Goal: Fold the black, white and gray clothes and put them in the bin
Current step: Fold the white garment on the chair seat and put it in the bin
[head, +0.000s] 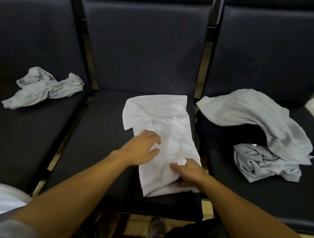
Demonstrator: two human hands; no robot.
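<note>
While left hand (pixel 142 148) lies flat on white shirt (pixel 163 130), right hand (pixel 188 172) pinches its fabric; bin unseen

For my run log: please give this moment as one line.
white shirt: half-folded, middle seat | left hand: rests flat on it | right hand: pinches its fabric

I can read no writing anywhere: no label, brand, number or sign shows on the clothes or on the seats in front of me.
</note>
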